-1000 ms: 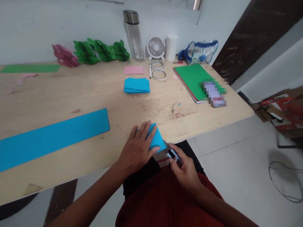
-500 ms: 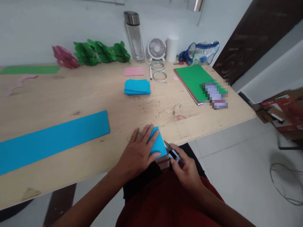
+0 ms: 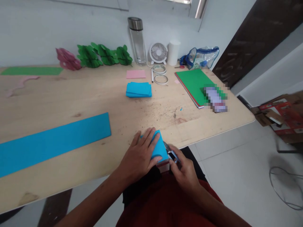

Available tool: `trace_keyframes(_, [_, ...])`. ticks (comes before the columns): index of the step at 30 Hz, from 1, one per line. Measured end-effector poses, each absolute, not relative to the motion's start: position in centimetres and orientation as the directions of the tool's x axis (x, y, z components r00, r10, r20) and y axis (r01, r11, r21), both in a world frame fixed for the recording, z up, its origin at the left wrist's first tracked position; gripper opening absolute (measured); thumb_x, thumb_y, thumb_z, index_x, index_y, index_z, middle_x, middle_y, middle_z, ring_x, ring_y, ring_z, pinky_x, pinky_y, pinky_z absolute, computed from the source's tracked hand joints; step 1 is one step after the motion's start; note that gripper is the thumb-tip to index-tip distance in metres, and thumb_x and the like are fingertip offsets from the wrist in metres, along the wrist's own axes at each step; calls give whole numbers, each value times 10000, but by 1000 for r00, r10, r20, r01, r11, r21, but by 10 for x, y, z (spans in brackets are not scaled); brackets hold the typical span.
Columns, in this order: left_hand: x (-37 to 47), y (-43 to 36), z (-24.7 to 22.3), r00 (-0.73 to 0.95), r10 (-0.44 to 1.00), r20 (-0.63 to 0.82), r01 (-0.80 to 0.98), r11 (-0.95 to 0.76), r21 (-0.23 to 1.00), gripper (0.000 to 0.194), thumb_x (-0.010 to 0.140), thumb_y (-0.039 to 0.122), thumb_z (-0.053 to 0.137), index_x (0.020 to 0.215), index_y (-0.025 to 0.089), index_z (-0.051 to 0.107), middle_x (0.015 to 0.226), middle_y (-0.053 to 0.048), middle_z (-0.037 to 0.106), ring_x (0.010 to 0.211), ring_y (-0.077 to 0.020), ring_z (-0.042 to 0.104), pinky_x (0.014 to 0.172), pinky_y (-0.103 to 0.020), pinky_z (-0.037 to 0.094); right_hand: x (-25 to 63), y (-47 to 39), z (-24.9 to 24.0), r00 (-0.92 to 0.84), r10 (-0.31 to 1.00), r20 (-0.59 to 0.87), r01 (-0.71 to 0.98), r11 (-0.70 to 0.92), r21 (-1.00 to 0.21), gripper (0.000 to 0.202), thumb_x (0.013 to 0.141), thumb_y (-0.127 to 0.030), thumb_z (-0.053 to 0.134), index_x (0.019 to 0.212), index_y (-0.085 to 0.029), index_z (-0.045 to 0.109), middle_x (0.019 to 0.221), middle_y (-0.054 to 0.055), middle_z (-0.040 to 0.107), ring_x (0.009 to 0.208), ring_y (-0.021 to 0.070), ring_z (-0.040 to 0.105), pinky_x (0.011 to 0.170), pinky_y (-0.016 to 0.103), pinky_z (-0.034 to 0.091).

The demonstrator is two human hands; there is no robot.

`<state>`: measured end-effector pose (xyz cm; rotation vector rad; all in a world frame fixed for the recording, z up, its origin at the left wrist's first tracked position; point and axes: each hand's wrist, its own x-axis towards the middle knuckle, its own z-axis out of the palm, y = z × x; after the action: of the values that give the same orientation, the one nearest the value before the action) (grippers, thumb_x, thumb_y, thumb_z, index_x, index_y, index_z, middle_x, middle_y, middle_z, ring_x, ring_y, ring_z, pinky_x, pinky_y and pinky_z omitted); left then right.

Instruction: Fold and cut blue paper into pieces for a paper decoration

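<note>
My left hand point(image 3: 139, 153) lies flat on a folded piece of blue paper point(image 3: 161, 148) at the table's front edge. Its fingers are stretched out and press the paper down, covering the left part. In my right hand point(image 3: 186, 171) is a pair of small thread snips point(image 3: 173, 155), with the thumb below and fingers around the handles. The snips' blades touch or lie very near the paper's right edge; I cannot tell whether the paper is between them. Farther back on the table lies a stack of blue paper pieces point(image 3: 138, 90).
A long blue paper strip point(image 3: 56, 140) lies to the left. Along the wall stand green paper leaves point(image 3: 101, 55), a glass bottle point(image 3: 138, 42), a small fan point(image 3: 158, 53) and a clear pouch point(image 3: 203, 58). Tape rolls point(image 3: 161, 79) and green sheets point(image 3: 193, 85) lie at the right.
The snips' blades have come closer to the blue paper's right edge. My left hand keeps its place on the paper. The whole view has shifted slightly, so the scene sits lower.
</note>
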<state>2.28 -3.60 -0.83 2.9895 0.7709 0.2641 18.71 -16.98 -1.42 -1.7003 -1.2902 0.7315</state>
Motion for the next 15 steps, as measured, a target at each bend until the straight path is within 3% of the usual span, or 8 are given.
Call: trace_keyframes(15, [21,-46,-3,871,462,168,452,-887,94,627,940,480,398,1449,116,366,1506,-151,382,1398,-321,328,1132,-526,217,186,-170,-8,316,948,-34,374,-157,-914,443,873,-192,515,1312,-241,546,1148,52,706,967,192,694,810,287,582])
